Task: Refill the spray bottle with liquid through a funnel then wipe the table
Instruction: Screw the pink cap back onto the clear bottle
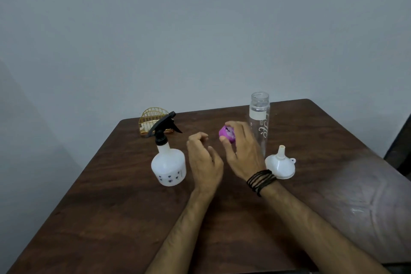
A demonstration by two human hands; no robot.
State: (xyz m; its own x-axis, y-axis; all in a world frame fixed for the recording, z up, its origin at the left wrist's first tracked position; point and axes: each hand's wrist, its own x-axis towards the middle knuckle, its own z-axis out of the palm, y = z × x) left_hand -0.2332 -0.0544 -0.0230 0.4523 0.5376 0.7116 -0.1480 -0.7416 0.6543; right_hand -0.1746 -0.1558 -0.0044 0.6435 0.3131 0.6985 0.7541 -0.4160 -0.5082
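White spray bottle (168, 165) upright, capped; funnel (280, 164) inverted beside uncapped clear bottle (259, 121).

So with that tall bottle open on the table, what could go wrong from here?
The tall clear bottle stands uncapped just behind the right hand, which holds the purple cap; a stray knock might tip it and spill. The spray bottle has its trigger head on, so no filling yet. The funnel rests upside down and could topple if bumped.
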